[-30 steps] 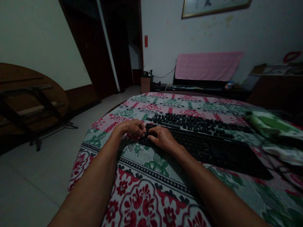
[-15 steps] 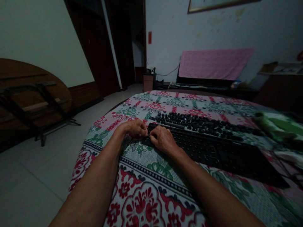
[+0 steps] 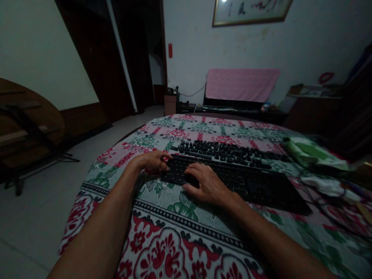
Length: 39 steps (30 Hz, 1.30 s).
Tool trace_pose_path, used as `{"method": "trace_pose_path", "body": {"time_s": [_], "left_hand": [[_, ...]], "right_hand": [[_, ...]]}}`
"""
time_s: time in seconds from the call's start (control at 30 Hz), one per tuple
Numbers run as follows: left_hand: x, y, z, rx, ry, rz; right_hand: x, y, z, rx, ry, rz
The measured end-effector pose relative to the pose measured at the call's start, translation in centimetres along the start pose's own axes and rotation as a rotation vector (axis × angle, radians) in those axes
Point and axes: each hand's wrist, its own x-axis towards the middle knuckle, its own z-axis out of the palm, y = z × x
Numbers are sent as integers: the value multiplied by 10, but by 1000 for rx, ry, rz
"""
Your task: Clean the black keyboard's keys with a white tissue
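Note:
A black keyboard (image 3: 261, 190) with its keycaps off lies across the patterned tablecloth, bare key posts showing. My left hand (image 3: 152, 161) grips its left end, index finger at the far corner and thumb on the near part. Over the left-middle section is my right hand (image 3: 205, 184), its thumb spread from the bent fingers near the front edge. Nothing shows in the right hand's gap except the dark keyboard beneath. Behind the keyboard, many loose black keycaps (image 3: 223, 151) are spread in a long band. The left hand's other fingers are partly hidden.
On the right of the table (image 3: 180, 244) are a green-and-white packet (image 3: 314, 155), a crumpled white thing (image 3: 328, 186) and dark cables. A pink cloth (image 3: 242, 83) covers something by the far wall. A folded round table (image 3: 26, 116) leans at left.
My hands have moved apart from where they met at the keyboard's left corner. The right hand has shifted right and opened. The view has swung to the right.

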Motion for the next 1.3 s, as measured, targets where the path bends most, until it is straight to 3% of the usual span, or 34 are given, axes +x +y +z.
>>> {"method": "trace_pose_path", "body": {"time_s": [0.17, 0.4, 0.6, 0.73, 0.9, 1.07, 1.3], "left_hand": [[3, 5, 5, 72, -14, 48], [20, 0, 16, 36, -14, 129], [19, 11, 24, -12, -23, 153], [16, 12, 24, -91, -51, 148], [16, 7, 22, -83, -111, 142], [14, 10, 26, -119, -112, 129], [22, 14, 40, -83, -87, 98]], "right_hand": [[-26, 12, -8, -45, -25, -40], [-27, 17, -17, -67, -37, 5], [-18, 20, -28, -103, -80, 71], [9, 17, -19, -109, -18, 124], [32, 7, 8, -43, -61, 43], [25, 6, 20, -31, 2, 39], [12, 14, 10, -46, -4, 63]]}}
